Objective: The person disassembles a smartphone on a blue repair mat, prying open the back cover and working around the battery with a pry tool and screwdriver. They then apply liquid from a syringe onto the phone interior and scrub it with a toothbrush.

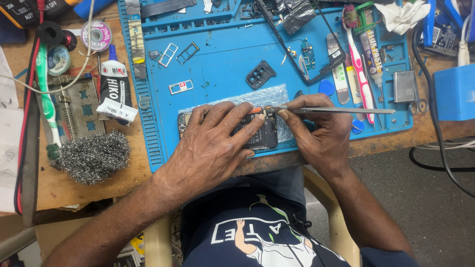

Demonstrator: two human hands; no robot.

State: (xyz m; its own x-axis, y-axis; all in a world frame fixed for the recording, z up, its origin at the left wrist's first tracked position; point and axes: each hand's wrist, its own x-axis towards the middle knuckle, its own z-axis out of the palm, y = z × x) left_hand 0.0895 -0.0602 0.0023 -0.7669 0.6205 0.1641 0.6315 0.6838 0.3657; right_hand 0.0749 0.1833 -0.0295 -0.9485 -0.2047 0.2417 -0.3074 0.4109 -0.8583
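An opened phone (pixel 262 132) lies back-side up on a sheet of bubble wrap (pixel 257 96) at the near edge of a blue work mat (pixel 222 54). My left hand (pixel 210 143) lies flat over the phone and pins it down. My right hand (pixel 316 126) holds metal tweezers (pixel 341 110), whose tips touch the phone's top edge near my left forefinger. A black camera frame (pixel 261 74) lies loose on the mat behind the phone.
SIM trays (pixel 168 54) and a phone frame (pixel 307 44) lie on the mat. Toothbrush (pixel 358 64), tubes and a metal box (pixel 404 86) sit right. A glue bottle (pixel 115 81), steel wool (pixel 93 155), solder reels and cables crowd the wooden bench at left.
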